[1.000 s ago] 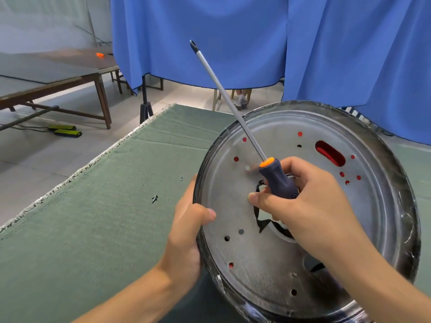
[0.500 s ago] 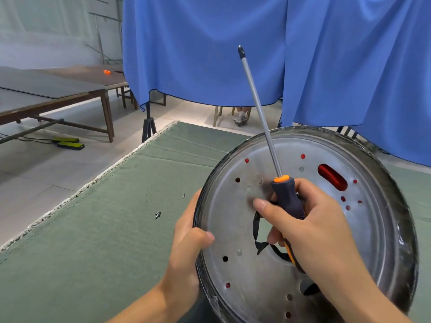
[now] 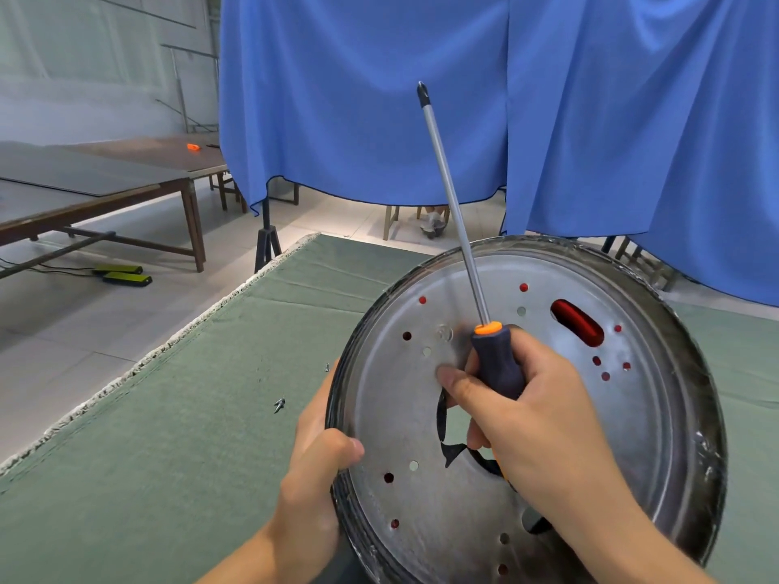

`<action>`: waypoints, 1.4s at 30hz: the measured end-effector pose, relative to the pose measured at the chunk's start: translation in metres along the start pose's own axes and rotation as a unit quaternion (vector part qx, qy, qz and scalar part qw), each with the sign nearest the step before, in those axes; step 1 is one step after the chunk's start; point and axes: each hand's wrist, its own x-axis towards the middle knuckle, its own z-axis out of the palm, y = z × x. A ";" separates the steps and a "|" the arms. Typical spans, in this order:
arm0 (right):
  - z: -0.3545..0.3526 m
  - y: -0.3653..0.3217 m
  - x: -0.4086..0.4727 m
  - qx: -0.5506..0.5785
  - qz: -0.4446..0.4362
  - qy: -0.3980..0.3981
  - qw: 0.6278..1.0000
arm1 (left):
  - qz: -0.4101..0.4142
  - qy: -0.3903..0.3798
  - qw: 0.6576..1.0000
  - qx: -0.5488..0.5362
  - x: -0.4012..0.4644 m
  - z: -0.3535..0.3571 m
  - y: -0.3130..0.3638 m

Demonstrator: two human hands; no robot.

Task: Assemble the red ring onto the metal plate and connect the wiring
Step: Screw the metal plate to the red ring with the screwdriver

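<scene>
Steel metal plate [image 3: 657, 415] stands tilted; your left hand [image 3: 320, 453] clamps its nine o'clock rim, your right hand [image 3: 522, 398] grips the screwdriver [image 3: 495, 364], tip toward twelve.

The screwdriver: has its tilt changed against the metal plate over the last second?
Yes. The screwdriver shaft swung rightward toward upright over the metal plate.

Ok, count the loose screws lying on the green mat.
2 in view: one screw left of the left hand, one smaller screw farther back, near the metal plate rim. The plate may hide others.
</scene>
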 end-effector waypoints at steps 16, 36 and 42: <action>0.003 0.002 0.004 -0.022 -0.017 -0.021 0.999 | -0.044 0.066 0.996 0.042 -0.003 -0.004 -0.001; 0.005 0.004 -0.001 -0.013 0.009 0.010 1.000 | 0.051 -0.027 0.998 -0.002 0.002 -0.001 -0.001; 0.004 0.005 0.002 -0.009 0.009 -0.001 1.000 | 0.050 -0.023 0.998 -0.010 0.003 0.001 -0.001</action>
